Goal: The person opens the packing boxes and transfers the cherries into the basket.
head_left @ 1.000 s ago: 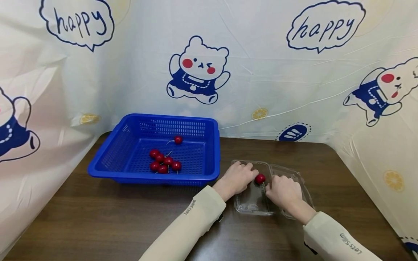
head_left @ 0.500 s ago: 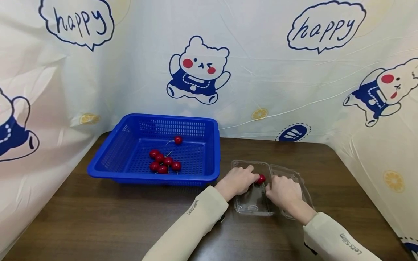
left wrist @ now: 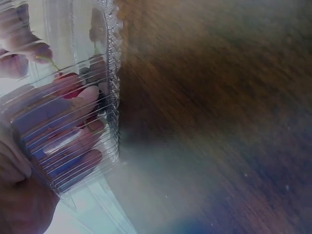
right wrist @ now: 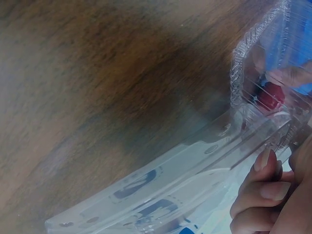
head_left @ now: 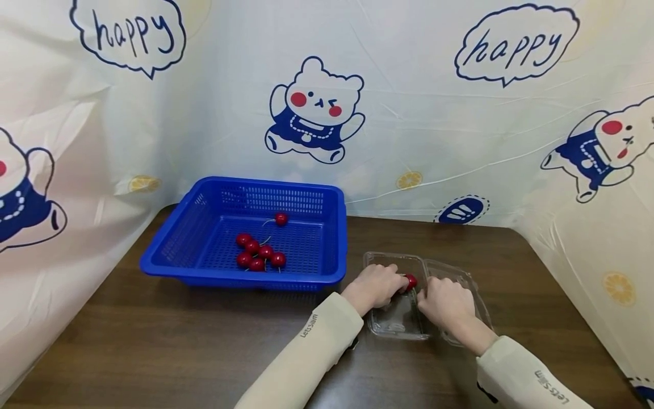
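Observation:
A clear plastic clamshell box [head_left: 398,328] lies unfolded on the table, its lid [head_left: 479,311] to the right. My left hand [head_left: 377,285] reaches into the box with fingertips around a dark red cherry [head_left: 411,282], covering part of it. Through the ribbed wall in the left wrist view, those fingers [left wrist: 87,95] lie right against the cherry [left wrist: 69,85], whose green stem points toward the other hand. My right hand [head_left: 447,300] has curled fingers at the hinge between box and lid. In the right wrist view, its fingertips [right wrist: 264,158] meet the plastic edge.
Left of the box stands a blue perforated basket [head_left: 240,278] holding several cherries [head_left: 265,252] with stems. A patterned cloth [head_left: 409,142] closes off the back and sides of the brown wooden table [head_left: 204,341].
My left hand has shifted slightly right and toward me, and its fingertips have come onto the cherry, which shows less now. The right hand stays at the hinge. The head view has shifted slightly.

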{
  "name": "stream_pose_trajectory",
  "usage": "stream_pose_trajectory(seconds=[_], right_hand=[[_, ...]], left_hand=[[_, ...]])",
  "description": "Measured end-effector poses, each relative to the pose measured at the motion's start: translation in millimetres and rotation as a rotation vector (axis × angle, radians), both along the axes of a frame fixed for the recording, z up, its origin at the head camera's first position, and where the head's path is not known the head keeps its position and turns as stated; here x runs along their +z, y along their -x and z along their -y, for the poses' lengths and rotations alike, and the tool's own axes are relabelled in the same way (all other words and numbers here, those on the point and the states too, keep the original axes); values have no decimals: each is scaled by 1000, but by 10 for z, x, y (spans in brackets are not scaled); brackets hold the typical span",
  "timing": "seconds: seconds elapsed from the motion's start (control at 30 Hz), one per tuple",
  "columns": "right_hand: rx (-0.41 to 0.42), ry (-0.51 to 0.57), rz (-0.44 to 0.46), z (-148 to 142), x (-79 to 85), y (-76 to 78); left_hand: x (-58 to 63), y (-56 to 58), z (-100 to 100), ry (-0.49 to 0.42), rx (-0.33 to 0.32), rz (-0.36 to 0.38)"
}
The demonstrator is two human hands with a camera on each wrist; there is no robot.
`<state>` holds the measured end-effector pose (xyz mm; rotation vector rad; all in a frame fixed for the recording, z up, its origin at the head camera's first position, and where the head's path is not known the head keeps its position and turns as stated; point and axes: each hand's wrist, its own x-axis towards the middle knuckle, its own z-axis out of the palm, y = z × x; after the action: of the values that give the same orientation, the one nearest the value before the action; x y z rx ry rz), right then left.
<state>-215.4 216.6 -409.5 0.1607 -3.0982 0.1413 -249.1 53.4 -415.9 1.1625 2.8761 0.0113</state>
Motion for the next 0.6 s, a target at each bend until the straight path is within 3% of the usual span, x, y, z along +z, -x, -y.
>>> stream_pose_trajectory(seconds=[0.6], right_hand=[[-3,-7,-7,-10,-3,-1]], left_hand=[[15,-3,-14,57,-9,17]])
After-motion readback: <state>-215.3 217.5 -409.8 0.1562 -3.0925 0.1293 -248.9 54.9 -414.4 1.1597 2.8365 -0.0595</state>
